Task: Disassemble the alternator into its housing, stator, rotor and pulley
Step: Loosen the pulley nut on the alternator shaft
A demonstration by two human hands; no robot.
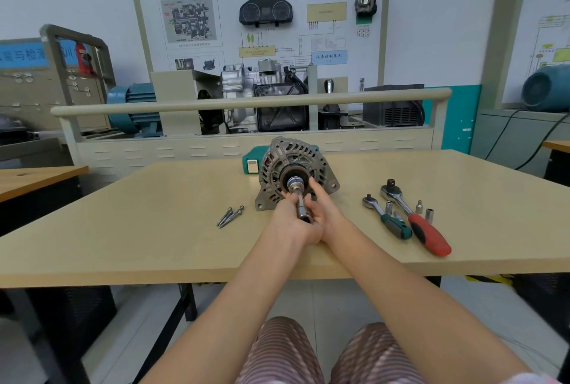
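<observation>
The grey alternator (294, 164) stands on the tan table (154, 229), its pulley end tilted toward me. A chrome socket on an extension bar (300, 201) is seated on the centre of the dark pulley (290, 175). My left hand (291, 223) grips the bar from the left. My right hand (324, 214) holds the bar from the right, its index finger stretched up to the pulley rim. Three long through bolts (229, 216) lie to the left of the alternator.
A green-handled ratchet (388, 218) and a larger red-handled ratchet (416, 218) lie at the right with several loose sockets (424, 211). A green box (251, 161) sits behind the alternator. A training bench with a rail stands beyond the table.
</observation>
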